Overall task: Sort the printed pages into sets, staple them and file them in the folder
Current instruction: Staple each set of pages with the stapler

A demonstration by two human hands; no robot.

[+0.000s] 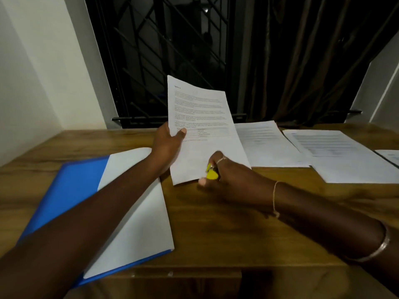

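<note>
Blue folder (71, 186) lies open and flat on the wooden worktop (226, 223), with a stack of white sheets (138, 223) resting on its right half; the top sheet shows no print. Just right of the folder and raised above the worktop, a set of printed pages (203, 117) is held tilted, top edge away from the person, text and a small table on its face. Left hand (167, 145) grasps this set at the edge nearest the folder, thumb pressed on the front, remaining fingers hidden behind the paper. Right hand (224, 175) is at the set's lower edge, on the side away from the folder, fingers curled round a small yellow stapler (211, 173); the tool is blurred and largely covered by the hand, and whether it has closed on the paper cannot be told. Thumb tip of that hand sits at the bottom edge of the pages. A ring, a thin thread bracelet (274, 199) and a metal bangle (380, 249) are on the right hand and arm. Farther right of the folder, beyond the held set, two more printed stacks lie flat and overlapping: a near stack (265, 143) and a far stack (341, 156). A further sheet (389, 157) is cut by the frame edge. Behind the folder, past the worktop, stand a barred window (164, 57) and a dark curtain (302, 61).
</note>
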